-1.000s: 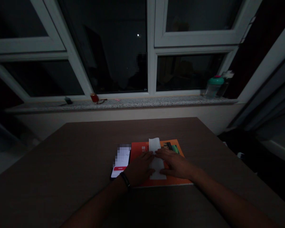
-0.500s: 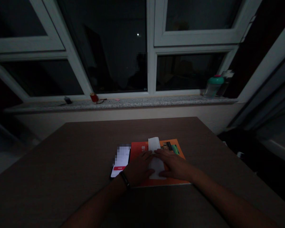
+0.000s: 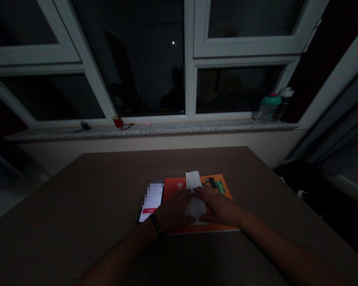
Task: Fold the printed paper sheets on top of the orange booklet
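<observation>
A folded strip of white paper (image 3: pixel 193 180) lies lengthwise across a red and orange book (image 3: pixel 173 184) on the table. My left hand (image 3: pixel 176 210) rests on the strip's left side, fingers stretched forward and thumb apart from them. From the other side, my right hand (image 3: pixel 219 206) lies flat over the strip's right edge and the book cover. The fingertips of both hands almost meet on the paper. Left of the book, partly behind my left wrist, is a phone (image 3: pixel 152 200) with its screen lit.
The brown table (image 3: pixel 107 186) reaches towards a stone windowsill (image 3: pixel 173 128). On the sill stand a shaker bottle (image 3: pixel 267 108) with a green lid, a second clear bottle (image 3: pixel 283 104), a small red container (image 3: pixel 118 122) and a small dark object (image 3: pixel 84 125). The room is dim.
My left thumb has shifted slightly to the right on the paper strip. Otherwise both hands, the book and the phone stay almost where they were.
</observation>
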`<state>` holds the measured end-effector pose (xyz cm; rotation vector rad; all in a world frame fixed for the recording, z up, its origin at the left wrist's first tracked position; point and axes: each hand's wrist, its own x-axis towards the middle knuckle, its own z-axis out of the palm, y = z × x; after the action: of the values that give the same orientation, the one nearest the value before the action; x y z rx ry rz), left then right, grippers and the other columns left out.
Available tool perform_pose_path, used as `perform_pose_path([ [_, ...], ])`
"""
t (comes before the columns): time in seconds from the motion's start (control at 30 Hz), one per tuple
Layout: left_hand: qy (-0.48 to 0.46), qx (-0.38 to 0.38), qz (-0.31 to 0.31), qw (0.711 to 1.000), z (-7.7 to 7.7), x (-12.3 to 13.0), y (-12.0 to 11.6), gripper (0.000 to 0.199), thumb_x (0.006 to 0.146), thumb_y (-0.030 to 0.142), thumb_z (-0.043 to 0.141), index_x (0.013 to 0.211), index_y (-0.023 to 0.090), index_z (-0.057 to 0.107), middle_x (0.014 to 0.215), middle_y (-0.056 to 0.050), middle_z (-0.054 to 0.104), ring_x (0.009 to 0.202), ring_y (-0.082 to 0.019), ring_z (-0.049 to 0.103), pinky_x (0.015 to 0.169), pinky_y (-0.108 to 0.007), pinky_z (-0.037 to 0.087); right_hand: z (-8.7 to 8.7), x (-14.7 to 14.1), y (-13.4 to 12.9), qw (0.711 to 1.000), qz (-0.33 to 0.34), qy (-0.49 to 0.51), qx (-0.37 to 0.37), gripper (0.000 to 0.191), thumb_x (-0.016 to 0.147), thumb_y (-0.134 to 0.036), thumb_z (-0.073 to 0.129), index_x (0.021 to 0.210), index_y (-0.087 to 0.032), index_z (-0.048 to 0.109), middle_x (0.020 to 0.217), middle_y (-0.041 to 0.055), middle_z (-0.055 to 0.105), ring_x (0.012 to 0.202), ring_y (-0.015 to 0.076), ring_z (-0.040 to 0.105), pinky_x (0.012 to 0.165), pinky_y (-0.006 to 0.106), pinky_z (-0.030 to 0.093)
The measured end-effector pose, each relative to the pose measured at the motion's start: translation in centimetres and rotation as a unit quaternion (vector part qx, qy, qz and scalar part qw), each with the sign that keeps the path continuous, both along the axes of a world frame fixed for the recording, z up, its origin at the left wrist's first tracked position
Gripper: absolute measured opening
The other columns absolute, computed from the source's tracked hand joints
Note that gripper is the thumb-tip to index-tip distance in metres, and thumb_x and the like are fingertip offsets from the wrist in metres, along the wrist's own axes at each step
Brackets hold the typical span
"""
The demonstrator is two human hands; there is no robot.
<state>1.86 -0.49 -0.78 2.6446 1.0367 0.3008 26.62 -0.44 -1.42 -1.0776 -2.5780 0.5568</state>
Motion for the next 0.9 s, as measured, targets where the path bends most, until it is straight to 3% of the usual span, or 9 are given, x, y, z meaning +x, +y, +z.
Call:
perform_pose_path([
  [0.33,0.002,-0.009,0.020,1.000,-0.4,0.1,-0.1,0.079,0.082,0.050,0.069,0.146,0.021,0.033,0.153,-0.015,0.034,0.140,-0.032,0.032,0.111,-0.051,0.033,0.6,-0.1,0.0,0.999,0.009,0.001,0.031,0.073,0.083,-0.043,0.067,0.147,-0.024,0.037,0.151,0.0117,0.040,0.137,0.0304,0.037,0.113,0.049,0.031],
  [0.5,0.006,-0.009,0.020,1.000,-0.1,0.2,-0.2,0.077,0.083,0.051,0.067,0.145,0.018,0.035,0.152,-0.017,0.034,0.140,-0.033,0.032,0.112,-0.051,0.031,1.1,-0.2,0.3,0.996,0.010,0.016,0.087,0.046,0.091,-0.020,0.053,0.137,-0.025,0.051,0.133,0.0094,0.057,0.126,0.0258,0.048,0.109,0.046,0.037],
  [0.67,0.014,-0.008,0.027,1.000,-0.2,0.1,-0.2,0.076,0.084,0.055,0.064,0.144,0.018,0.037,0.153,-0.016,0.033,0.140,-0.032,0.032,0.112,-0.047,0.032,0.8,0.3,1.0,0.994,0.019,0.020,0.105,0.037,0.094,-0.012,0.042,0.124,-0.024,0.061,0.114,0.0084,0.063,0.109,0.0222,0.058,0.095,0.037,0.047],
  [0.9,0.014,-0.007,0.028,0.999,-0.6,-0.1,0.0,0.078,0.082,0.053,0.067,0.145,0.018,0.037,0.154,-0.014,0.031,0.141,-0.032,0.031,0.113,-0.047,0.031,0.4,0.8,1.4,0.995,-0.048,0.034,0.081,0.031,0.096,-0.014,0.039,0.113,-0.023,0.063,0.111,0.0087,0.059,0.098,0.0194,0.061,0.085,0.032,0.051],
])
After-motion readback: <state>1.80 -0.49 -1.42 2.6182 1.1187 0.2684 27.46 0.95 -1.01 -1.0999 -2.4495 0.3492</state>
